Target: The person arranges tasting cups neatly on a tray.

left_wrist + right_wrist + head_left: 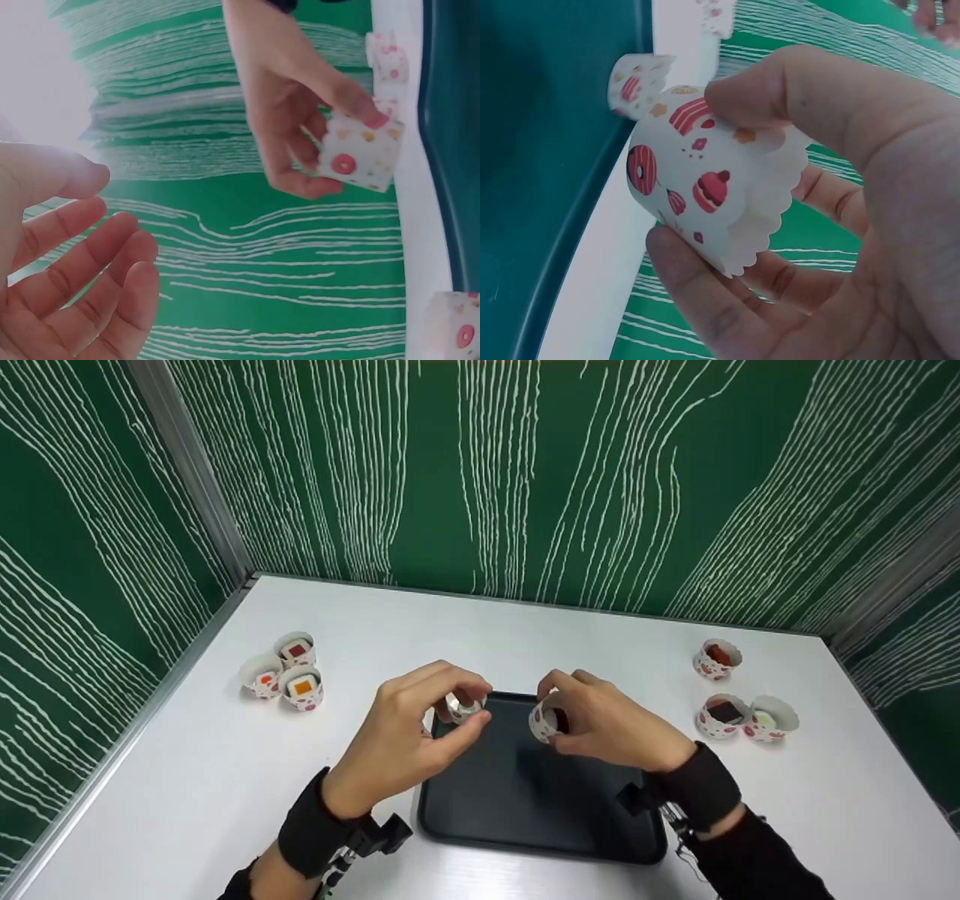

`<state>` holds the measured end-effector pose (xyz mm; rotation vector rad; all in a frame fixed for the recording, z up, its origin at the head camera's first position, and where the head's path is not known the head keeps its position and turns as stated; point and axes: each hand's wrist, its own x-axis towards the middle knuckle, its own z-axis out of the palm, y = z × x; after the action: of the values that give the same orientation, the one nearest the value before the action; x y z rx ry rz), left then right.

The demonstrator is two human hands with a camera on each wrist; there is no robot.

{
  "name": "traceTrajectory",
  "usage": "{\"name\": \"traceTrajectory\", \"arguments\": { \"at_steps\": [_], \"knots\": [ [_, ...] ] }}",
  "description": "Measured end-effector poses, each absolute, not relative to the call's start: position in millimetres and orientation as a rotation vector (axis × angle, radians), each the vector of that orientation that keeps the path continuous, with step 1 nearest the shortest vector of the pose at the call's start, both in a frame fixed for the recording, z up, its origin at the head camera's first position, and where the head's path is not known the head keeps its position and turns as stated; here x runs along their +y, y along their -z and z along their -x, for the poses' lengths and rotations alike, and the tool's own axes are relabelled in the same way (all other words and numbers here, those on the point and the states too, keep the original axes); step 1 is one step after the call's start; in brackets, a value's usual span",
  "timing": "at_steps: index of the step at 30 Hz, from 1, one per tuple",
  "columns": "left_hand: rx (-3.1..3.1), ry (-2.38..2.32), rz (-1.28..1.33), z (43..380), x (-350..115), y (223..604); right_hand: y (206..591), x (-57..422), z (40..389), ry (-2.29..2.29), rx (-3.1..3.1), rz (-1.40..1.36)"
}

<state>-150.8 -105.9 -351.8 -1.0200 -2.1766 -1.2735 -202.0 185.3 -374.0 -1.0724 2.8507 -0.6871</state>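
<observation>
My right hand (600, 720) grips a paper baking cup (697, 180) with a dessert print and scalloped rim, thumb on one side and fingers on the other. The cup is tilted over the dark tray (480, 810), with something dark red inside it (561, 720). To its left is my left hand (409, 727), fingers bent loosely, with nothing between them in the left wrist view. Another printed paper cup (466, 709) shows behind the left fingers in the head view, near the tray's far left corner; those fingers partly hide it.
On the white table (187, 795), three paper cups cluster at left, including one with an orange-topped piece (303, 685). Three stand at right: one with reddish-brown contents (718, 655), one with a dark square (724, 712), one with a pale piece (765, 720). Green walls (427, 472) surround the table.
</observation>
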Motion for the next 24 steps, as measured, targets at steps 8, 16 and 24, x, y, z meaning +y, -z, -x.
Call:
{"name": "traceTrajectory", "arguments": {
  "at_steps": [8,16,24],
  "knots": [
    [-2.167,1.284,1.01,152,-109,348,381,169,226,0.584,2.834,1.028],
    [-2.16,1.289,1.005,153,-112,347,392,157,246,0.518,2.804,1.058],
    [-2.161,1.271,0.986,154,-114,346,404,151,260,0.474,2.779,1.02]
  ]
}}
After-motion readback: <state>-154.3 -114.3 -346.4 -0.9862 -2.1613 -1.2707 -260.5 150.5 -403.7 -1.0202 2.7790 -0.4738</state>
